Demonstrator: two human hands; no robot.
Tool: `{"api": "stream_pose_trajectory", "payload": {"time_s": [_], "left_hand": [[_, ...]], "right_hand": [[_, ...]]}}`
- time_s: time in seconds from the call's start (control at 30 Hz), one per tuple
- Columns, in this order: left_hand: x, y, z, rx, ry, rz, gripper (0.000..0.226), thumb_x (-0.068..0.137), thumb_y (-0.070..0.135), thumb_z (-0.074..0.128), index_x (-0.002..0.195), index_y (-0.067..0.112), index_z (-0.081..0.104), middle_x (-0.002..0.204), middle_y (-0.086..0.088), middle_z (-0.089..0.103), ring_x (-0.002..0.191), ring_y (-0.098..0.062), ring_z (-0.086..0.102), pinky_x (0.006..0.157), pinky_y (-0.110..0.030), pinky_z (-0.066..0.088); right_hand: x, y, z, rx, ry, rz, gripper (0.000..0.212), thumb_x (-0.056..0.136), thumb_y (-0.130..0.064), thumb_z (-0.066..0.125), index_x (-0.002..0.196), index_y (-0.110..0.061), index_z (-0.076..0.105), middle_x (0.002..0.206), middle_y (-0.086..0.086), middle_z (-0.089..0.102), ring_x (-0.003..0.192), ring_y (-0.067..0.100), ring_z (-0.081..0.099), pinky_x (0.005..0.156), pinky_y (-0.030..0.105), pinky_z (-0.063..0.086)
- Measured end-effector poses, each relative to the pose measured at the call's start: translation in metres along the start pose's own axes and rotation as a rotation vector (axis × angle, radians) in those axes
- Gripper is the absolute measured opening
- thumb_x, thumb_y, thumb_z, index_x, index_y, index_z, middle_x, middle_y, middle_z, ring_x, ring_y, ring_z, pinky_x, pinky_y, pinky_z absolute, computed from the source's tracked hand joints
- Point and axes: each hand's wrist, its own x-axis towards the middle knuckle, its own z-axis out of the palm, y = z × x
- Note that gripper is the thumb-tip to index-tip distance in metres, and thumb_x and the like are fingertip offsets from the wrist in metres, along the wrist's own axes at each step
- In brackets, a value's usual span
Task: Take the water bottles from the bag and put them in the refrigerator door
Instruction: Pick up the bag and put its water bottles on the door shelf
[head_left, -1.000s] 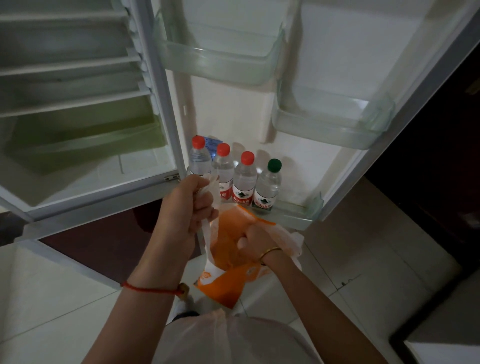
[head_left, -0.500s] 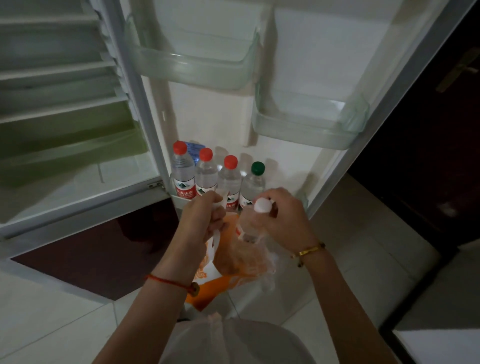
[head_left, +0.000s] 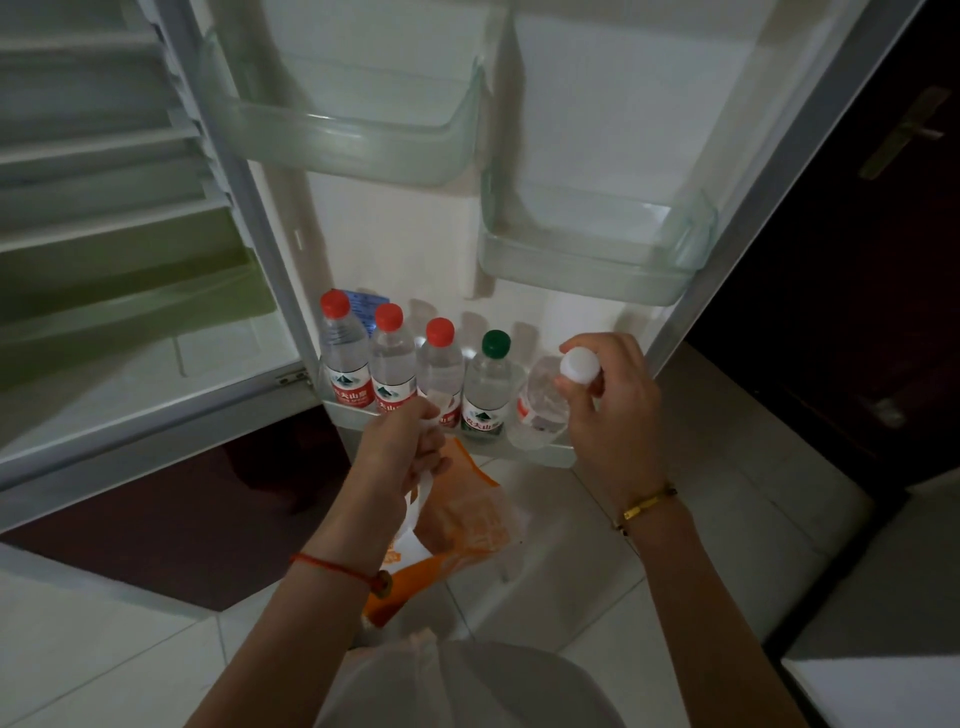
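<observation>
Your right hand (head_left: 613, 410) pinches the white-capped clear plastic bottle (head_left: 540, 402) tilted, right of the green-capped bottle (head_left: 485, 389) on the bottom door shelf (head_left: 563, 457); release early and it topples. Left hand (head_left: 402, 447) grips the orange plastic bag (head_left: 462, 514).

my left hand (head_left: 402, 441) is fisted w/ knuckles up, arm stretched fwd; my right hand (head_left: 610, 402) reaches further out, fingers (head_left: 571, 387) pinched, wrist bent down.

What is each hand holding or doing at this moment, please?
Left hand: closed on the bag by its handle.
Right hand: closed on the white-capped bottle at its neck, at the door shelf.
</observation>
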Motion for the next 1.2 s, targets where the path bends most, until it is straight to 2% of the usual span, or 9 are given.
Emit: {"api": "stream_pose_trajectory", "payload": {"time_s": [0.1, 0.23, 0.53, 0.63, 0.73, 0.8, 0.87, 1.03, 1.2], "left_hand": [[0.003, 0.001, -0.001, 0.027, 0.008, 0.001, 0.028, 0.092, 0.011, 0.046, 0.066, 0.016, 0.041, 0.033, 0.009, 0.031, 0.028, -0.006, 0.025, 0.039, -0.02, 0.037], [0.005, 0.002, 0.0, -0.001, 0.01, 0.017, 0.018, 0.093, 0.01, 0.046, 0.076, 0.014, 0.045, 0.034, 0.008, 0.032, 0.028, -0.006, 0.025, 0.039, -0.019, 0.039], [0.013, 0.001, -0.005, 0.033, 0.012, 0.062, 0.02, 0.093, 0.013, 0.047, 0.074, 0.017, 0.043, 0.041, 0.007, 0.034, 0.034, -0.008, 0.027, 0.042, -0.022, 0.036], [0.015, -0.002, -0.006, 0.039, 0.018, 0.048, 0.023, 0.092, 0.013, 0.048, 0.07, 0.016, 0.043, 0.04, 0.007, 0.034, 0.035, -0.008, 0.027, 0.045, -0.025, 0.035], [0.018, -0.007, -0.009, 0.021, 0.023, 0.011, 0.032, 0.092, 0.013, 0.048, 0.061, 0.018, 0.042, 0.038, 0.008, 0.034, 0.032, -0.006, 0.027, 0.051, -0.026, 0.036], [0.02, -0.011, -0.011, 0.017, 0.028, 0.005, 0.035, 0.092, 0.013, 0.049, 0.059, 0.018, 0.041, 0.038, 0.008, 0.034, 0.031, -0.006, 0.026, 0.057, -0.029, 0.035], [0.021, -0.015, -0.013, 0.03, 0.047, 0.009, 0.037, 0.092, 0.013, 0.048, 0.057, 0.019, 0.039, 0.037, 0.009, 0.033, 0.03, -0.006, 0.025, 0.055, -0.028, 0.034], [0.021, -0.022, -0.02, 0.046, 0.092, 0.016, 0.038, 0.092, 0.013, 0.049, 0.057, 0.019, 0.037, 0.039, 0.008, 0.032, 0.03, -0.005, 0.024, 0.038, -0.018, 0.034], [0.019, -0.027, -0.035, 0.019, 0.179, 0.098, 0.035, 0.092, 0.013, 0.053, 0.06, 0.018, 0.04, 0.047, 0.004, 0.031, 0.034, -0.006, 0.028, 0.04, -0.019, 0.031]], "right_hand": [[0.011, 0.009, 0.004, 0.017, 0.078, 0.048, 0.017, 0.079, -0.011, 0.07, 0.092, -0.007, 0.06, 0.096, 0.003, 0.053, 0.074, 0.004, 0.046, 0.065, 0.003, 0.035], [0.026, 0.019, 0.015, 0.018, 0.176, 0.11, 0.026, 0.076, -0.022, 0.077, 0.09, -0.007, 0.06, 0.092, -0.002, 0.05, 0.072, 0.003, 0.043, 0.066, 0.0, 0.033], [0.039, 0.045, 0.054, 0.035, 0.119, 0.22, 0.039, 0.072, -0.029, 0.081, 0.085, -0.006, 0.052, 0.092, 0.006, 0.053, 0.073, 0.005, 0.04, 0.063, 0.0, 0.033], [0.038, 0.048, 0.066, 0.023, 0.079, 0.276, 0.044, 0.074, -0.035, 0.079, 0.085, -0.005, 0.048, 0.093, 0.008, 0.053, 0.074, 0.01, 0.044, 0.058, 0.011, 0.031], [0.037, 0.046, 0.076, -0.012, 0.064, 0.354, 0.052, 0.074, -0.045, 0.076, 0.088, -0.004, 0.046, 0.095, 0.008, 0.053, 0.075, 0.018, 0.05, 0.063, 0.03, 0.042], [0.036, 0.043, 0.079, -0.03, 0.07, 0.392, 0.054, 0.074, -0.048, 0.075, 0.089, -0.005, 0.046, 0.094, 0.008, 0.055, 0.079, 0.024, 0.055, 0.064, 0.035, 0.047], [0.036, 0.043, 0.079, -0.041, 0.062, 0.42, 0.055, 0.073, -0.05, 0.075, 0.092, -0.006, 0.047, 0.093, 0.007, 0.058, 0.081, 0.026, 0.059, 0.063, 0.032, 0.045], [0.034, 0.04, 0.074, -0.085, 0.018, 0.409, 0.061, 0.073, -0.051, 0.075, 0.103, -0.008, 0.044, 0.1, 0.006, 0.059, 0.079, 0.024, 0.058, 0.06, 0.03, 0.04], [0.006, 0.025, 0.07, -0.141, 0.082, 0.278, 0.056, 0.084, -0.047, 0.066, 0.116, -0.01, 0.041, 0.106, 0.009, 0.06, 0.076, 0.025, 0.061, 0.058, 0.024, 0.035]]}}
